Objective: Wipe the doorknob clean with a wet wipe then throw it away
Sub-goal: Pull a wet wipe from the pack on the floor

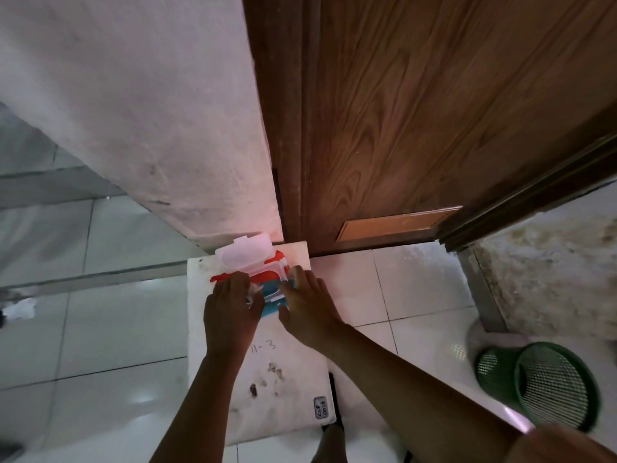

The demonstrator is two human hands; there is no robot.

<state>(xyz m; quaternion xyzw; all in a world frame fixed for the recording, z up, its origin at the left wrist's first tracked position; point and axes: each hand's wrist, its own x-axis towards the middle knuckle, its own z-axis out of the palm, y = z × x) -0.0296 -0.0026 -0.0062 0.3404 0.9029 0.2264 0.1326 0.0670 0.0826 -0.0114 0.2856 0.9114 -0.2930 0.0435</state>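
A red, white and blue wet wipe pack point(267, 282) lies at the far end of a white board point(283, 379), its clear flip lid point(245, 257) standing open. My left hand point(230, 315) rests on the pack's left side, with fingers pinched around a bit of white wipe point(252, 292) at the opening. My right hand point(309, 309) presses down on the pack's right side. The brown wooden door point(417, 111) rises beyond the pack. No doorknob is in view.
A white plastered wall point(150, 111) stands left of the door. A green mesh waste basket point(541, 385) lies on the glossy white floor tiles at the right. A crumpled white scrap point(20, 307) sits on the floor at far left.
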